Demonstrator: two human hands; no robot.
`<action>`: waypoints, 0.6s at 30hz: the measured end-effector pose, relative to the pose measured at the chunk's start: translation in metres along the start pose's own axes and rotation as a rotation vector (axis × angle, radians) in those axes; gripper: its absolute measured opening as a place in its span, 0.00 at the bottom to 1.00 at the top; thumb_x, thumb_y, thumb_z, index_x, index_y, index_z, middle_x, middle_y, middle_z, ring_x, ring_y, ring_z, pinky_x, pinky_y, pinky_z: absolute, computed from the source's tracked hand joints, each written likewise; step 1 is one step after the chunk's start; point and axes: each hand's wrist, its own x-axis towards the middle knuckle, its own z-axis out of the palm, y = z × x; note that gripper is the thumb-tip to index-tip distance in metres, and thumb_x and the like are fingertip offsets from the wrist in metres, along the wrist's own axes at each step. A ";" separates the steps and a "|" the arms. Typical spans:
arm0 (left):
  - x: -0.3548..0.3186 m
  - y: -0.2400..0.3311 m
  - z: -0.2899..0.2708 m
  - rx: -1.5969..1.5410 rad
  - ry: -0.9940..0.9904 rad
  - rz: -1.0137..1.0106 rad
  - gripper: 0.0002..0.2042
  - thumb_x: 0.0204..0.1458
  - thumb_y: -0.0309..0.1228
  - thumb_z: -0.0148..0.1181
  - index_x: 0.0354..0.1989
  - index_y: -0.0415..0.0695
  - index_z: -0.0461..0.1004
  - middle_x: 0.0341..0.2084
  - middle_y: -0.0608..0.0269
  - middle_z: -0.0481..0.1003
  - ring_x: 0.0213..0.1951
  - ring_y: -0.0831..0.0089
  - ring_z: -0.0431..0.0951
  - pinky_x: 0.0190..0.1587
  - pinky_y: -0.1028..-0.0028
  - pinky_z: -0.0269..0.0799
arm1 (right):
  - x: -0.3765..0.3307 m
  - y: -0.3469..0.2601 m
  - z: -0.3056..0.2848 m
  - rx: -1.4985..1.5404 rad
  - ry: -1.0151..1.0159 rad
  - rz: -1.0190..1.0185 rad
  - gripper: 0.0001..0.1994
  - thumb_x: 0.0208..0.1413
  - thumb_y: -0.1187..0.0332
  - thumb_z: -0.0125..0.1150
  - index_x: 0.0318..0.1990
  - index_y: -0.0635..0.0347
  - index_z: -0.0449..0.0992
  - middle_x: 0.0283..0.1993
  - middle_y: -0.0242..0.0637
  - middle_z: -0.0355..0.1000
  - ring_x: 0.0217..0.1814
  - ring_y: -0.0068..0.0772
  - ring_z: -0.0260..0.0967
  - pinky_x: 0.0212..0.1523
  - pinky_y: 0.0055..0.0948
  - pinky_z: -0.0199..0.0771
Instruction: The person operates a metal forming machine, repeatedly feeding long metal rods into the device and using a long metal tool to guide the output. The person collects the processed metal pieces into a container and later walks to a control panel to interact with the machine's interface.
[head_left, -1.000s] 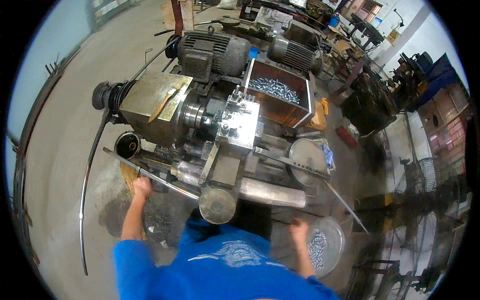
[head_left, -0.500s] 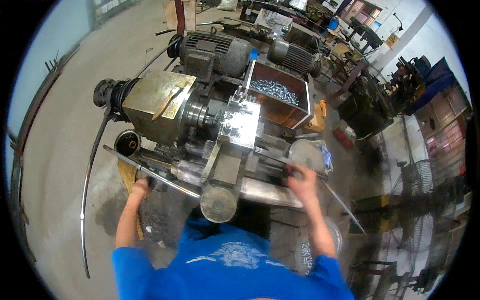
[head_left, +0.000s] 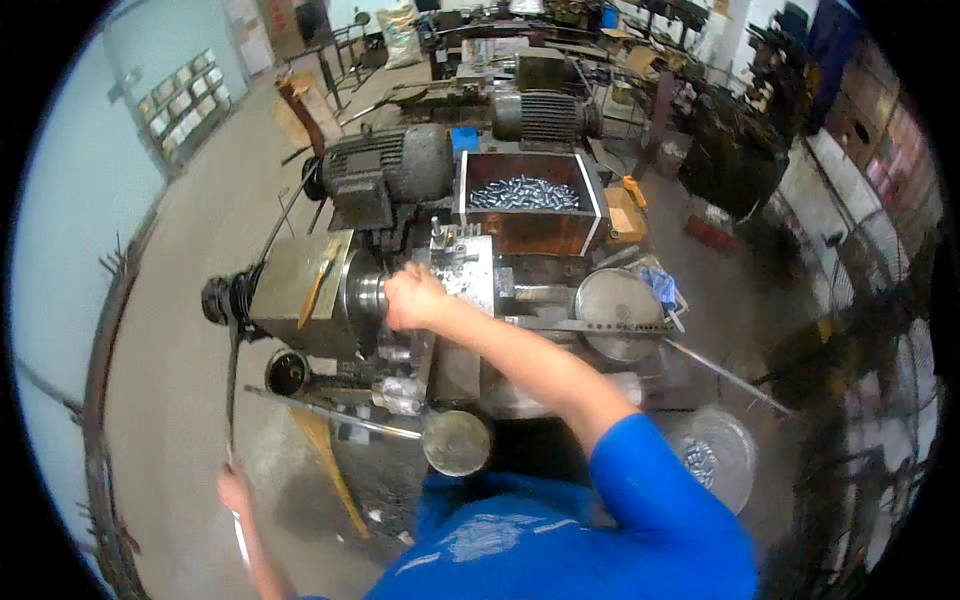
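Right hand [head_left: 413,297] clenched at the chuck [head_left: 368,290] of the lathe [head_left: 400,300], grip contents hidden. Left hand [head_left: 234,490] closed on long lever rod [head_left: 232,400], low left. Risk: lever moved with fingers at chuck, likely pinch or snag.

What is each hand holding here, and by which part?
The left hand grips the long metal lever near its lower end. The right hand is closed at the machine's spindle; what it grips cannot be told.
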 end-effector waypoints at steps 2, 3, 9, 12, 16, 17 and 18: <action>-0.030 0.055 -0.033 -0.100 -0.066 -0.034 0.22 0.45 0.48 0.54 0.34 0.38 0.72 0.28 0.48 0.73 0.34 0.53 0.73 0.37 0.61 0.66 | -0.003 0.003 -0.006 0.000 -0.006 -0.024 0.16 0.32 0.65 0.58 0.32 0.63 0.76 0.39 0.47 0.70 0.49 0.44 0.61 0.54 0.35 0.57; -0.046 0.071 -0.042 -0.140 -0.075 0.004 0.21 0.44 0.47 0.55 0.33 0.38 0.71 0.28 0.48 0.73 0.33 0.53 0.73 0.36 0.61 0.66 | 0.000 0.007 -0.005 -0.035 -0.034 -0.008 0.16 0.31 0.65 0.58 0.32 0.63 0.76 0.37 0.46 0.71 0.47 0.44 0.62 0.52 0.35 0.58; -0.067 0.070 -0.045 -0.188 -0.059 0.101 0.18 0.36 0.42 0.62 0.30 0.39 0.70 0.24 0.49 0.72 0.30 0.53 0.73 0.34 0.61 0.67 | -0.009 0.004 -0.005 -0.045 -0.005 -0.063 0.14 0.33 0.65 0.57 0.30 0.62 0.76 0.36 0.45 0.71 0.45 0.42 0.63 0.48 0.32 0.59; -0.044 0.071 -0.065 -0.099 -0.409 0.281 0.22 0.36 0.42 0.61 0.36 0.38 0.70 0.25 0.49 0.72 0.30 0.52 0.73 0.35 0.63 0.68 | -0.018 0.012 -0.019 -0.075 0.046 0.057 0.13 0.33 0.64 0.56 0.29 0.58 0.77 0.33 0.43 0.72 0.41 0.42 0.67 0.45 0.33 0.62; 0.001 0.048 -0.056 -0.386 -0.511 0.177 0.21 0.37 0.35 0.60 0.42 0.39 0.70 0.23 0.55 0.73 0.27 0.66 0.73 0.31 0.67 0.69 | -0.052 0.074 -0.056 0.124 0.299 0.314 0.14 0.32 0.60 0.57 0.27 0.59 0.77 0.32 0.41 0.73 0.38 0.40 0.71 0.38 0.34 0.69; 0.002 0.041 -0.029 -0.632 -0.515 0.083 0.18 0.39 0.34 0.59 0.39 0.37 0.70 0.21 0.55 0.72 0.24 0.66 0.73 0.28 0.68 0.69 | -0.058 0.093 -0.069 0.148 0.172 0.354 0.14 0.33 0.61 0.57 0.27 0.59 0.76 0.33 0.41 0.73 0.39 0.40 0.70 0.40 0.34 0.68; 0.007 0.045 -0.004 -0.877 -0.531 0.010 0.16 0.41 0.34 0.58 0.35 0.35 0.70 0.18 0.54 0.72 0.21 0.66 0.73 0.25 0.69 0.69 | -0.056 0.119 -0.069 0.117 0.203 0.406 0.13 0.34 0.61 0.56 0.28 0.59 0.76 0.33 0.42 0.73 0.38 0.39 0.70 0.40 0.34 0.68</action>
